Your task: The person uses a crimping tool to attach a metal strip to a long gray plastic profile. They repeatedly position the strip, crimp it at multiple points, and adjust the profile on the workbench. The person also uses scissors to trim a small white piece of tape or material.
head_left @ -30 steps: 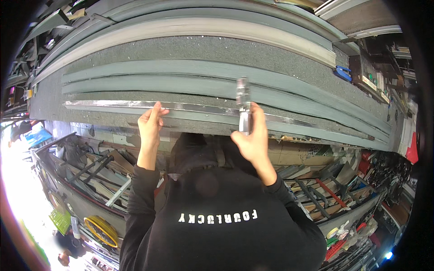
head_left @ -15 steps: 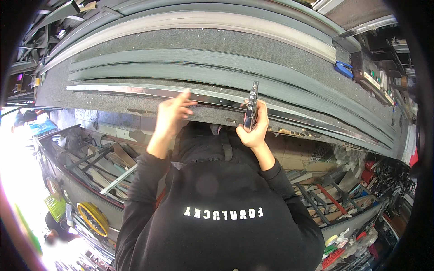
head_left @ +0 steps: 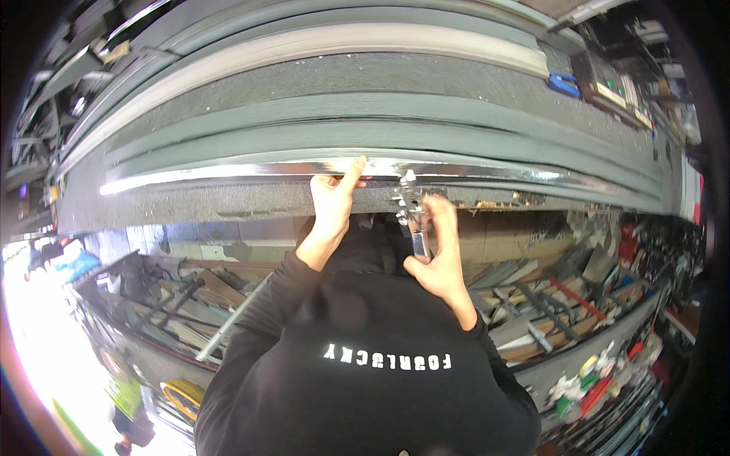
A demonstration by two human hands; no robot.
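Note:
A long, shiny metal strip [head_left: 266, 170] lies along the near side of the carpeted workbench [head_left: 152, 203]. My left hand [head_left: 332, 205] is closed on it near the middle, thumb on top and the other fingers partly hidden below. Just to the right, my right hand [head_left: 445, 262] grips a plier-like hand tool [head_left: 408, 199] of dark and silver metal. The tool's head points away from me and reaches the strip's near edge. Motion blurs it, so I cannot tell whether it touches the strip.
Several long grey-green profiles [head_left: 243, 137] run behind the strip, with a pale profile [head_left: 304, 38] farther back. A blue clamp-like tool [head_left: 563, 84] sits at the far right. Below the bench edge, bins of metal offcuts [head_left: 555, 304] stand on both sides of me.
My left hand has moved right and taken hold of the strip. My right hand has come nearer to me, with the tool's head now at the strip's edge. The view has shifted slightly.

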